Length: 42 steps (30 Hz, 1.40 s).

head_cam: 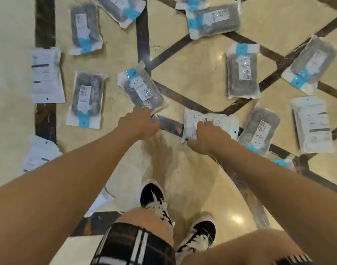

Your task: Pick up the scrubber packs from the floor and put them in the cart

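Observation:
Several scrubber packs lie scattered on the marble floor (192,77). Some lie face up, showing grey steel wool and a blue band; others show a white printed back. My left hand (139,124) reaches down to the near end of a tilted face-up pack (142,88), with the fingers curled at its edge. My right hand (208,137) grips a white-backed pack (211,119), fingers on top and thumb at its near edge. No cart is in view.
More packs surround me: two at the left (86,96) (46,75), one beside my right hand (259,129), others farther back (242,71) and right (313,125). My two black shoes (156,199) stand on the floor just below my hands.

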{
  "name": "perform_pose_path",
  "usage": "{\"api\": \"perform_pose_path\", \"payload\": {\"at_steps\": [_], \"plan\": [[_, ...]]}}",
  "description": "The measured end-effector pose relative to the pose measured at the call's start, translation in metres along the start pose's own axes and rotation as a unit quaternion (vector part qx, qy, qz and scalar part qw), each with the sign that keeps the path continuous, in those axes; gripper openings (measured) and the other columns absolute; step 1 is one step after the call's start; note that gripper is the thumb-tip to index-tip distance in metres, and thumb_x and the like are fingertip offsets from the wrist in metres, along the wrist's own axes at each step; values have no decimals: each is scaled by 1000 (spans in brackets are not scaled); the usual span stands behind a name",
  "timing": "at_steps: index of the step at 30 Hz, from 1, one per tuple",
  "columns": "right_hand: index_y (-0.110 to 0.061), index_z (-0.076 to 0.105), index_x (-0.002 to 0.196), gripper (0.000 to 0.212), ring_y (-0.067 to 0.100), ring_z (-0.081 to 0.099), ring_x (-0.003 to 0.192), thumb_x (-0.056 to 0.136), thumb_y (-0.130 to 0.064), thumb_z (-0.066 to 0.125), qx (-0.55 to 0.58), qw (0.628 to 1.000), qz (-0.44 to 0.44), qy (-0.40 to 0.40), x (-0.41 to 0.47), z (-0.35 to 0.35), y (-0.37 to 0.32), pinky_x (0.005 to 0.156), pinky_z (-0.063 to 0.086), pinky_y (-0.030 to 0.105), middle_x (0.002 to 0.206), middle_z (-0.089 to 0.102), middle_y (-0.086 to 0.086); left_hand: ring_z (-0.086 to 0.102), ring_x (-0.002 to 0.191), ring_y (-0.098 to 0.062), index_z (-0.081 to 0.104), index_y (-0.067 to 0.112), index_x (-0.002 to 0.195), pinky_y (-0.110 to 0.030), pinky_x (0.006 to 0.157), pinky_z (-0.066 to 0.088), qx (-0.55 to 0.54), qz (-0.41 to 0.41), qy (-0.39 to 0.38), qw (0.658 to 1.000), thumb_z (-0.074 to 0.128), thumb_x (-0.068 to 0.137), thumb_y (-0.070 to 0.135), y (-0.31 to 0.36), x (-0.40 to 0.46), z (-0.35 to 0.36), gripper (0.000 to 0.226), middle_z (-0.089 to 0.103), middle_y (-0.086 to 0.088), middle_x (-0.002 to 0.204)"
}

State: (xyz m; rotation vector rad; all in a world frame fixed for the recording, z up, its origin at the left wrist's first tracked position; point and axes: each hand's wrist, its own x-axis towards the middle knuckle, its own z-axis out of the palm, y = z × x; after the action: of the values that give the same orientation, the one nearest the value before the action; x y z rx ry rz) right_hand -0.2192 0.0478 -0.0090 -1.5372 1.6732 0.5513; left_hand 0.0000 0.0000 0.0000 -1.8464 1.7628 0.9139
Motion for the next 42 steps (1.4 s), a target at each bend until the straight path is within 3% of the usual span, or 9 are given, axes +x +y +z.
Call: {"api": "perform_pose_path", "payload": {"at_steps": [5, 9, 17, 21, 25, 30, 36, 39, 42], "plan": [[-18, 5, 164, 85, 50, 25, 149, 100, -61, 43, -30, 998, 47, 20, 112, 56, 30, 119, 26, 55, 168, 6, 23, 38, 141, -44, 25, 18, 157, -60, 108, 43, 26, 9, 85, 996, 42, 98, 61, -27, 124, 68, 74, 28, -17, 161], [-27, -10, 163, 92, 60, 9, 147, 95, -77, 25, -97, 990, 76, 71, 158, 76, 29, 116, 23, 65, 167, -9, 26, -7, 157, -40, 2, 31, 163, -70, 118, 20, 52, 16, 104, 993, 38, 99, 65, -42, 178, 91, 80, -11, -1, 172], [-23, 69, 112, 54, 51, 15, 146, 96, -66, 40, -121, 976, -91, 157, 170, 92, 15, 111, 17, 73, 159, 28, 11, 34, 132, -42, 46, 27, 137, -53, 96, 51, 34, 72, 184, 980, 48, 96, 59, -52, 132, 141, 52, 38, -5, 151], [-18, 69, 106, 46, 42, 25, 145, 87, -60, 65, -128, 960, -101, 229, 166, 98, 30, 111, 23, 74, 159, 32, 11, 45, 116, -38, 65, 25, 108, -46, 91, 50, -49, 68, 227, 970, 42, 100, 56, -64, 109, 166, 39, 54, 1, 129], [-31, 29, 133, 87, 51, 26, 138, 72, -65, 79, 0, 972, 88, 220, 156, 94, 35, 102, 37, 73, 160, 7, 16, 43, 128, -45, 48, 14, 142, -52, 104, 42, -208, -63, 260, 941, 73, 87, 49, -65, 111, 176, 70, 39, -16, 146], [-32, 22, 129, 75, 48, 35, 125, 78, -45, 74, 155, 954, 98, 238, 157, 83, 29, 99, 42, 67, 142, 24, 13, 51, 129, -40, 36, 2, 142, -46, 99, 45, -382, -172, 174, 891, 85, 78, 47, -57, 120, 173, 92, 48, -20, 142], [-23, 35, 133, 62, 25, 53, 75, 80, 6, 51, 639, 761, 8, 114, 148, 51, 28, 61, 50, 37, 104, 49, 12, 63, 113, -31, 47, 7, 132, -45, 92, 55, -451, -162, 140, 866, 91, 72, 42, -59, 127, 164, 82, 63, -12, 130], [-14, 50, 125, 68, 37, 62, 93, 60, 7, 46, 676, 731, 35, 85, 153, 57, 43, 80, 60, 50, 111, 57, 18, 61, 117, -28, 44, 9, 137, -45, 100, 52, -453, -141, 149, 868, 92, 72, 39, -56, 124, 163, 87, 60, -9, 135], [-10, 58, 86, 26, 28, 65, 78, 65, 2, 48, 676, 725, 98, 92, 155, 61, 64, 62, 60, 35, 94, 63, 11, 61, 121, -27, 41, 12, 145, -41, 103, 50, -450, -115, 165, 870, 94, 70, 38, -54, 124, 165, 95, 59, -6, 139]]}}
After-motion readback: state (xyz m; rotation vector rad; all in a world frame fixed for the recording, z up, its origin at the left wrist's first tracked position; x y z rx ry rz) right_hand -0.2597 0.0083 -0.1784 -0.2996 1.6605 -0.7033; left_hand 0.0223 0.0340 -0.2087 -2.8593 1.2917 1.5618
